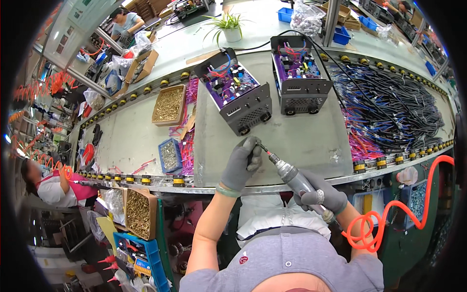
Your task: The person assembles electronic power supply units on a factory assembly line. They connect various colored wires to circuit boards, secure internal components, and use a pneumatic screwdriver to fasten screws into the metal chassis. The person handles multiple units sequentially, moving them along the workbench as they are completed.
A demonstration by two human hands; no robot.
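In a grey glove, my right hand (325,193) is wrapped round a silver air screwdriver (296,179), whose bit points up and left. My left hand (242,164), gloved too, is closed in a pinch right at the bit's tip. Whatever its fingers hold there is too small to make out. Beyond my hands stand two black metal housings, both uncovered. The left housing (247,107) is turned askew, and the right housing (302,90) stands straighter. Each shows a purple circuit board with red and blue wires.
A box of brass-coloured screws (169,104) and a blue bin of silver parts (170,155) lie left. Bundled black cables (394,102) fill the right side. An orange coiled air hose (389,219) loops beside my right arm. A potted plant (232,33) stands behind; other people work at left.
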